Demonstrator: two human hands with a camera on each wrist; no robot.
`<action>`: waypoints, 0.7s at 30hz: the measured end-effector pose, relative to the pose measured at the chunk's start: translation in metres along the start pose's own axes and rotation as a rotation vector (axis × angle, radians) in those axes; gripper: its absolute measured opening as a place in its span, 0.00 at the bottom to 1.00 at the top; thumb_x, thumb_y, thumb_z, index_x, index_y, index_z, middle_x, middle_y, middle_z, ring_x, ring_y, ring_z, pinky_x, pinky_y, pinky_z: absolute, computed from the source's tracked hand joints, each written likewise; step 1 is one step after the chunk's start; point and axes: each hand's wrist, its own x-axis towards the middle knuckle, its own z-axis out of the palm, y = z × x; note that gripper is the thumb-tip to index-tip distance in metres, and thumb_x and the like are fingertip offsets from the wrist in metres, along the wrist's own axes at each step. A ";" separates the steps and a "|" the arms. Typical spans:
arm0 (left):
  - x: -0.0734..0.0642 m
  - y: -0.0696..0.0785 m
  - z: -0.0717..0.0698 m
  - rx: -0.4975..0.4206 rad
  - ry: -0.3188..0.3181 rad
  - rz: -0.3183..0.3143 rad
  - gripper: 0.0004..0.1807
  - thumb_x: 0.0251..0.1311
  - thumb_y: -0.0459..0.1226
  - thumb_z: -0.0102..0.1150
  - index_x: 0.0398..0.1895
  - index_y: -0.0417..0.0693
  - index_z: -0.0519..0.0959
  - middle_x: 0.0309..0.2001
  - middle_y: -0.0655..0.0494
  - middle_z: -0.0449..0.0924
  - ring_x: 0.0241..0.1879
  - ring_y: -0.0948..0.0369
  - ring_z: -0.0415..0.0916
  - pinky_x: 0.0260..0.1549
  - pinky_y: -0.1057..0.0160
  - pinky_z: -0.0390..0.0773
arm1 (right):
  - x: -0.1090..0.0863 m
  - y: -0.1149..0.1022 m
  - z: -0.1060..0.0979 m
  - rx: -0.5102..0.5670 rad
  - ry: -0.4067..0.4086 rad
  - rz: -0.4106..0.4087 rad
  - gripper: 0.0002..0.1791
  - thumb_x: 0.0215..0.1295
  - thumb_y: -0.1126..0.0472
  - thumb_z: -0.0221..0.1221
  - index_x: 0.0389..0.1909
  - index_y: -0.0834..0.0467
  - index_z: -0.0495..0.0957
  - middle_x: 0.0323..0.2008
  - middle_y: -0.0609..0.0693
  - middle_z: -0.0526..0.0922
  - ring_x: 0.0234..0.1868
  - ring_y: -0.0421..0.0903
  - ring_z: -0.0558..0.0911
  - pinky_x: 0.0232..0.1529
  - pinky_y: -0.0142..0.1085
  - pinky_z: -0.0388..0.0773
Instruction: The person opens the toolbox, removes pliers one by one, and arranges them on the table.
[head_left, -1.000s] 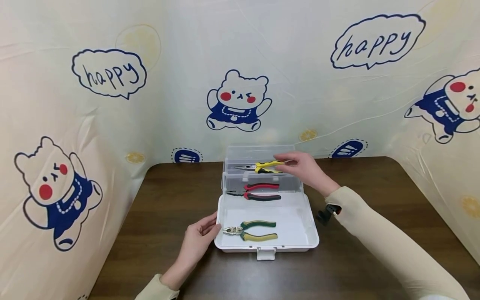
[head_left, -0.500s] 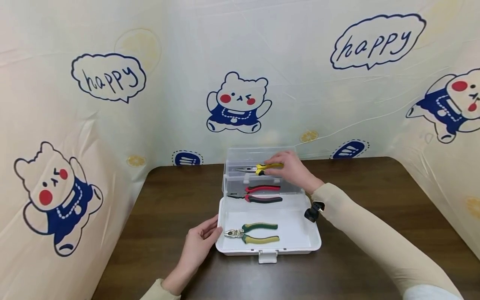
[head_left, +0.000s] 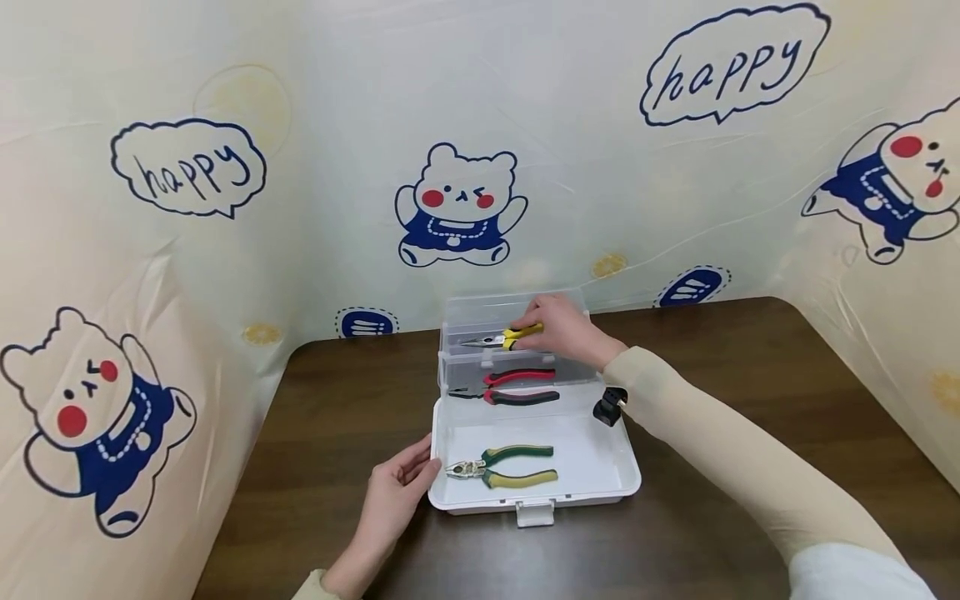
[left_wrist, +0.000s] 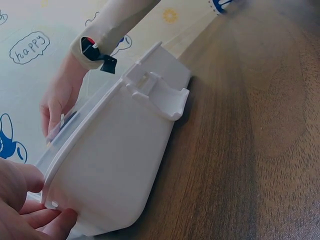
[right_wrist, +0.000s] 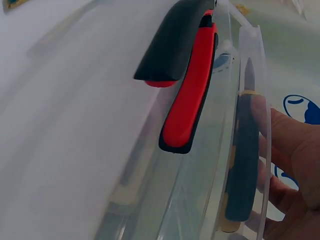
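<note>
A white toolbox point(head_left: 596, 450) with clear fold-out trays stands open on the table. My left hand point(head_left: 393, 500) grips its left rim; in the left wrist view the thumb lies over the edge and the fingers are under it. My right hand point(head_left: 566, 329) holds the yellow-and-black handles of long-nose pliers point(head_left: 525, 332) at the top clear tray point(head_left: 456, 329), jaws pointing left. Through the clear wall in the right wrist view, a handle point(right_wrist: 242, 160) shows beside the hand. Red-and-black pliers point(head_left: 521, 377) lie in the middle tray. Green-and-yellow combination pliers point(head_left: 521, 480) lie in the white base.
A white latch point(head_left: 536, 514) sticks out from the box's front. The dark wooden table point(head_left: 720, 450) extends on both sides of the box. Behind it hangs a printed curtain point(head_left: 322, 208). A black wrist camera point(head_left: 610, 406) hangs below the right sleeve.
My right hand has moved left and closed further over the long-nose pliers' handles. The left hand stays on the rim. The head view has shifted slightly.
</note>
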 end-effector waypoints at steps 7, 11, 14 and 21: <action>0.000 0.000 0.000 -0.001 -0.006 0.001 0.22 0.67 0.27 0.66 0.63 0.30 0.79 0.58 0.36 0.83 0.53 0.50 0.85 0.45 0.75 0.81 | 0.006 -0.006 -0.005 -0.082 -0.059 0.008 0.19 0.64 0.52 0.74 0.55 0.54 0.89 0.43 0.49 0.81 0.43 0.48 0.73 0.43 0.38 0.68; -0.001 0.000 0.000 -0.008 -0.005 0.006 0.22 0.67 0.26 0.65 0.63 0.30 0.79 0.57 0.35 0.83 0.53 0.49 0.85 0.45 0.75 0.81 | 0.006 -0.010 -0.007 -0.137 -0.062 -0.015 0.19 0.65 0.52 0.73 0.54 0.54 0.89 0.42 0.49 0.82 0.43 0.48 0.75 0.44 0.40 0.70; -0.001 -0.001 0.000 -0.015 -0.009 0.010 0.22 0.67 0.27 0.65 0.63 0.29 0.79 0.57 0.35 0.83 0.53 0.50 0.85 0.45 0.75 0.81 | 0.004 -0.011 -0.006 -0.165 -0.047 -0.029 0.19 0.65 0.52 0.73 0.54 0.54 0.89 0.44 0.50 0.82 0.48 0.50 0.76 0.51 0.44 0.73; -0.001 0.000 0.000 0.000 -0.008 0.015 0.22 0.67 0.28 0.66 0.63 0.31 0.79 0.58 0.37 0.83 0.52 0.56 0.85 0.46 0.75 0.81 | -0.005 -0.010 -0.003 -0.242 0.047 -0.090 0.19 0.65 0.48 0.72 0.52 0.53 0.90 0.51 0.50 0.84 0.65 0.58 0.73 0.70 0.58 0.65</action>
